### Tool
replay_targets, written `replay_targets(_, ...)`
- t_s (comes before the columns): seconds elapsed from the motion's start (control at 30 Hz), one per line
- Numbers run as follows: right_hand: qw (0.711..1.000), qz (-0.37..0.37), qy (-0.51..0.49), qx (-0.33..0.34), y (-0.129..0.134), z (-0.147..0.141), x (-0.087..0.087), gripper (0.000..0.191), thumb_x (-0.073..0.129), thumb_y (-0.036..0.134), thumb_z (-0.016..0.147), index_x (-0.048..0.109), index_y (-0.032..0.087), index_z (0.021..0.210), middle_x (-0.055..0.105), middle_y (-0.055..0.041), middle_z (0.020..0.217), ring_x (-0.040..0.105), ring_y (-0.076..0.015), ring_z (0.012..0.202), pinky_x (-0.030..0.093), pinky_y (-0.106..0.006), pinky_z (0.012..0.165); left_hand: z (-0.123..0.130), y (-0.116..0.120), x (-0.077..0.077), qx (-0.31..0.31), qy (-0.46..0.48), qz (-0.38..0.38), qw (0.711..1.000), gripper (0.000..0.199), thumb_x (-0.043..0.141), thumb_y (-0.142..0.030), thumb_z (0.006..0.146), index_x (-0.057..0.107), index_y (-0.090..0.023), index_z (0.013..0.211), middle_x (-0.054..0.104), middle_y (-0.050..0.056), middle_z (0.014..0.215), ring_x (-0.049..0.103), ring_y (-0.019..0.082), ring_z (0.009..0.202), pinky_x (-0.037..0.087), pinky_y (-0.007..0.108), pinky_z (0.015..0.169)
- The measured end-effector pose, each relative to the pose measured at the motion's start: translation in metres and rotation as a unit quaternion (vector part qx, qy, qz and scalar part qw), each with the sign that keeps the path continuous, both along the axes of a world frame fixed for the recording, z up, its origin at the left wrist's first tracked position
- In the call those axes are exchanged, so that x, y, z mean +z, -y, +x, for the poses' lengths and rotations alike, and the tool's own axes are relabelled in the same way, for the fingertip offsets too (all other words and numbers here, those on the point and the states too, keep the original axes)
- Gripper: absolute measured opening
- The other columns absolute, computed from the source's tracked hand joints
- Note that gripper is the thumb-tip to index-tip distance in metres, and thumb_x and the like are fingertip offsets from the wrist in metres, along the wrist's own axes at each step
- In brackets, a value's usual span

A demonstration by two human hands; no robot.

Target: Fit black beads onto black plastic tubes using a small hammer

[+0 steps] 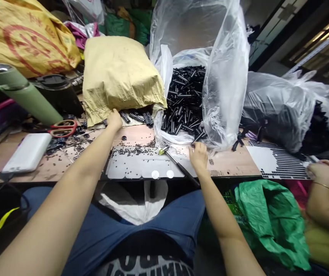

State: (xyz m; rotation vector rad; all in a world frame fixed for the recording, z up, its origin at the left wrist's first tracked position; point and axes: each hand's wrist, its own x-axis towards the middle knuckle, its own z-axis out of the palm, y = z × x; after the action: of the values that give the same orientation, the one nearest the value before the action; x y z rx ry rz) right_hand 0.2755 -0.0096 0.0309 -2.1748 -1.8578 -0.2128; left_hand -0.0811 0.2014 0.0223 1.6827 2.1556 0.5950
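Note:
My left hand point(114, 120) reaches to the lower edge of a tan paper sack point(121, 73), its fingertips partly hidden there beside ridged black pieces point(137, 117). At the front rim of a clear plastic bag point(224, 84) full of black tubes point(184, 99), my right hand point(199, 156) has its fingers bent near one tube's end; whether they grip it is unclear. A black-handled tool point(181, 168) with a yellow-green tip lies just left of that hand. Small black bits point(135, 150) are scattered over a white sheet point(135, 166) between the hands.
On the left are red-handled scissors point(63, 128), a white box point(27, 152) and a green bottle point(23, 94). To the right, another person's hand point(322, 174) is over a black-striped sheet point(285, 161). A green bag point(273, 218) hangs below the table edge.

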Motion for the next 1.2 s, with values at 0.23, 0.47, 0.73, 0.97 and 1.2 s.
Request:
replay_targets(0.23, 0.993, -0.089, 0.074, -0.031, -0.081, 0.064, 0.014, 0.091, 0.065, 0.062, 0.072, 0.030, 0.011, 0.139, 0.032, -0.0259, 0.145, 0.023, -0.0390, 0.135, 0.018, -0.059, 0.105, 0.007, 0.039, -0.001, -0.010, 0.142, 0.051, 0.988, 0.055, 0.054, -0.011, 0.080, 0.045, -0.008, 0.134, 0.062, 0.019, 0.114, 0.064, 0.028, 0.097, 0.051, 0.039, 0.086)
replay_targets(0.47, 0.999, -0.019, -0.032, 0.019, -0.073, 0.048, 0.033, 0.102, 0.071, 0.066, 0.064, 0.033, 0.007, 0.137, 0.039, -0.0259, 0.136, 0.030, -0.0404, 0.132, 0.010, -0.065, 0.109, 0.057, 0.144, 0.007, -0.059, 0.587, -0.023, 0.807, 0.032, 0.051, -0.037, 0.089, 0.056, -0.014, 0.110, 0.060, 0.003, 0.076, 0.047, 0.006, 0.044, 0.037, 0.018, 0.038)
replay_targets(0.73, 0.866, -0.017, -0.306, 0.396, 0.013, -0.075, 0.040, 0.115, 0.081, 0.054, 0.059, 0.016, 0.017, 0.148, 0.030, -0.0185, 0.145, 0.029, -0.0330, 0.138, 0.035, -0.051, 0.112, 0.098, 0.202, 0.020, -0.124, 0.625, -0.025, 0.771, 0.059, 0.060, -0.055, 0.080, 0.059, -0.014, 0.123, 0.047, -0.006, 0.054, 0.037, 0.005, 0.032, 0.023, 0.017, 0.031)
replay_targets(0.97, 0.867, -0.017, -0.312, 0.387, 0.030, -0.084, 0.018, 0.115, 0.082, 0.053, 0.059, 0.018, 0.017, 0.148, 0.031, -0.0201, 0.145, 0.028, -0.0325, 0.139, 0.031, -0.052, 0.114, 0.087, 0.215, -0.026, -0.220, 0.137, 0.156, 0.953, 0.047, 0.052, -0.038, 0.089, 0.055, -0.016, 0.131, 0.066, 0.013, 0.096, 0.060, 0.023, 0.086, 0.048, 0.032, 0.074)
replay_targets(1.2, 0.900, -0.041, -0.292, 0.320, 0.048, -0.054, 0.004, 0.114, 0.084, 0.052, 0.057, 0.023, 0.017, 0.147, 0.035, -0.0194, 0.144, 0.030, -0.0339, 0.138, 0.028, -0.054, 0.115, 0.040, 0.251, -0.030, -0.202, 0.032, 0.181, 0.962, 0.033, 0.050, -0.026, 0.090, 0.055, -0.013, 0.120, 0.064, 0.015, 0.099, 0.061, 0.026, 0.092, 0.048, 0.038, 0.082)
